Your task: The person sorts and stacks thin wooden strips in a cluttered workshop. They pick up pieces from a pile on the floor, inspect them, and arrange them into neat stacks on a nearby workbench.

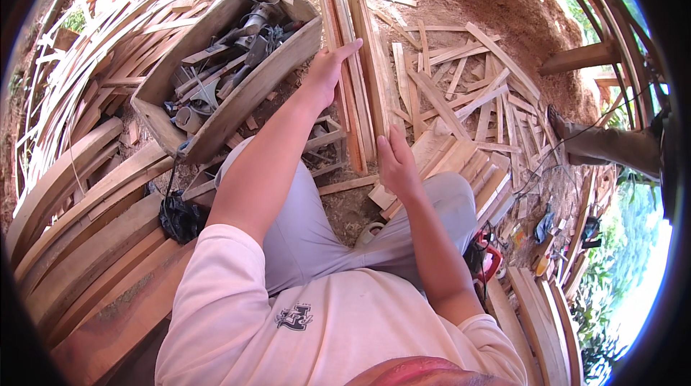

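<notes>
Our white shirt (pixel 360 321), with a dark printed emblem, fills the lower part of the view, and beyond it our grey-trousered knees (pixel 291 242) are spread apart. Between and just past the knees, we hold pieces of wood upright-looking in the view, their long edges running away from us. Our left hand (pixel 330 75) is wrapped around a set of narrow wooden strips (pixel 354 109), its thumb laid across them near mid-length; the strips extend past the grip at both ends. Close beside them, on the right, our right hand (pixel 397 163) grasps a wooden board (pixel 370 62) by its near end, thumb on top, so most of its length reaches beyond the fingers. We cannot tell whether board and strips touch. Left of the strips sits a wooden box (pixel 252 89) of jumbled tools (pixel 252 48); right of the board lie scattered offcuts (pixel 497 109). At far right, we see another person's leg (pixel 612 148).
</notes>
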Action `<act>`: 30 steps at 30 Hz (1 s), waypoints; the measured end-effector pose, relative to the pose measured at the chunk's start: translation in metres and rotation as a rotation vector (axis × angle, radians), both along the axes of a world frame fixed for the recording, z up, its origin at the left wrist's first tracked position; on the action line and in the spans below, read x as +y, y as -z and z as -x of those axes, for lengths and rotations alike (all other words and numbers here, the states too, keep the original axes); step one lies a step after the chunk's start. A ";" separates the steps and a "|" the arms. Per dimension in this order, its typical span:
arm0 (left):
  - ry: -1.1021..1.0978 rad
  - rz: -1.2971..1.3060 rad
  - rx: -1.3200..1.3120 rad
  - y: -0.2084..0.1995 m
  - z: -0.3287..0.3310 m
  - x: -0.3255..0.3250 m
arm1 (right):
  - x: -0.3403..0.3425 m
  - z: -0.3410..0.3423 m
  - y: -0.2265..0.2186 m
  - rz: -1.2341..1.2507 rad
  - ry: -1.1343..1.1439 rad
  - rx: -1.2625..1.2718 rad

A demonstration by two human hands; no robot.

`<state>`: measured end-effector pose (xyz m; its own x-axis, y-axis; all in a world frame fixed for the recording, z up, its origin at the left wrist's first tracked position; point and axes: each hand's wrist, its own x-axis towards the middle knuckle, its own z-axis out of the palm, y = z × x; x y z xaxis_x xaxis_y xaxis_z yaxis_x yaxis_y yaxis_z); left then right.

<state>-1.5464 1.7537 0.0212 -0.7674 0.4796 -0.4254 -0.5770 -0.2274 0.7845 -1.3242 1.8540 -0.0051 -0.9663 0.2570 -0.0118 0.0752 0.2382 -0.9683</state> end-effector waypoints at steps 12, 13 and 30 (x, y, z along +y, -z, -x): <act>0.163 -0.058 -0.072 0.012 -0.011 0.011 | 0.010 0.030 -0.008 -0.005 0.053 0.006; 0.159 -0.086 -0.085 0.008 -0.013 0.013 | 0.009 0.029 -0.009 0.011 0.064 0.028; 0.211 0.246 -0.036 0.006 -0.020 0.010 | 0.026 0.008 0.004 -0.081 -0.295 -0.328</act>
